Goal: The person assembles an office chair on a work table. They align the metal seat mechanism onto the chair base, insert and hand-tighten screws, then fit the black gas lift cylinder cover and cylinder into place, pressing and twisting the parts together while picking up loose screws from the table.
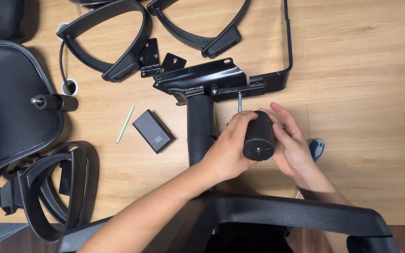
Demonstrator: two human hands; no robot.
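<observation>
Both hands meet just right of the picture's centre, wrapped around a black cylindrical knob (259, 136) from which a thin metal rod (239, 101) runs out toward 12 o'clock. The left hand (229, 148) grips the knob from its 9 o'clock side, fingers curled over the top, while the right hand (290, 143) cups it from 3 o'clock with the fingers laid along its flank; the two hands are together, both closed on the same piece, with neither nearer than the other. The knob's long axis lies nearly along the 12-to-6 line, tilted slightly, its flat round end facing 6 o'clock toward the person and the rod tip pointing at the black metal seat plate (202, 77) that lies just beyond at 12 o'clock. The rod's end stands just beside the plate's lower edge; whether it touches the plate cannot be told. A black gas-lift column (200, 129) drops from the plate at the left hand's 9 o'clock, close by the wrist. Farther toward 9 o'clock on the wooden table (362, 84) lie a small dark box (152, 131) and a pale thin stick (125, 124), well apart from the hands.
</observation>
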